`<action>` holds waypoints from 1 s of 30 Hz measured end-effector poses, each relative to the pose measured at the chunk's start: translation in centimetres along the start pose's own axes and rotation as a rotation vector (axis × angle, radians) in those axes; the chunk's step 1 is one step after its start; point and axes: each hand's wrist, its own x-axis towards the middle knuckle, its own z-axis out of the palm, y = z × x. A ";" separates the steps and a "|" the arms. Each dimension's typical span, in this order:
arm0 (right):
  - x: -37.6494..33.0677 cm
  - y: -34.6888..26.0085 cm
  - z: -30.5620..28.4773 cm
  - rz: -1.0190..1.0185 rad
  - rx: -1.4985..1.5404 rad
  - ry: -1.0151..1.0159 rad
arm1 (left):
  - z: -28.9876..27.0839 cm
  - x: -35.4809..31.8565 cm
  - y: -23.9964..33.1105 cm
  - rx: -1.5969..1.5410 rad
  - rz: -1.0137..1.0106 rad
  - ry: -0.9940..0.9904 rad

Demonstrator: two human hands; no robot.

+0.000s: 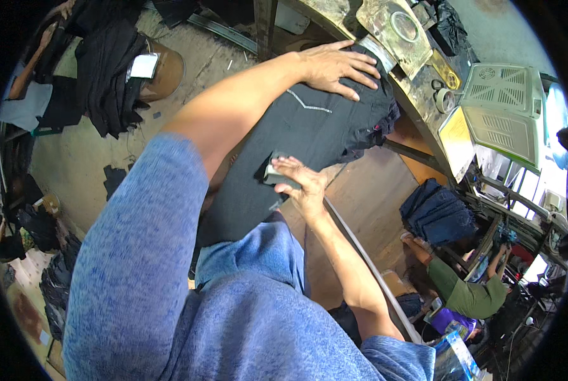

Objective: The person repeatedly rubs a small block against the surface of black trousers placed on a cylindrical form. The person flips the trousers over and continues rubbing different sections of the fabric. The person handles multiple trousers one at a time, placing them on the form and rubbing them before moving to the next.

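Observation:
Dark trousers (246, 190), seemingly jeans, stretch from my lap up to a worn table; a pale V-shaped line of stitching (306, 106) shows near their far end. My left hand (339, 68) lies flat on that far end, fingers spread, pressing the cloth. Lower down, my right hand (300, 184) grips a small pale block with a dark grey sheet around it (272, 173), like a sanding block. The block rests against the cloth. What supports the trousers underneath is hidden.
The curved table (417, 120) holds tape rolls (445, 100) and a stained board (385, 25). A vented plastic panel (503, 114) stands at right. Folded blue jeans (437, 213) lie near a person in green (465, 289). Dark garments (103, 70) drape over a brown drum (166, 73) at left.

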 end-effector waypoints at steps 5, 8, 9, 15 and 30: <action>-1.8 -5.3 -2.5 0.555 -0.019 -0.423 | -2.7 -2.8 5.3 0.000 -0.181 0.322; 5.2 -4.6 -6.6 0.413 -0.230 -0.217 | -5.7 -11.6 14.8 -0.123 -0.692 0.689; 7.9 -3.7 -7.2 0.117 -0.132 0.014 | -6.1 -15.9 19.1 -0.118 -0.903 0.697; 18.4 0.0 -7.9 0.272 -0.929 -0.279 | 1.1 -33.6 39.7 -0.249 -1.695 0.232; -6.1 -2.4 -8.7 0.321 -0.599 -0.290 | -3.7 -38.7 43.7 0.073 -1.097 0.254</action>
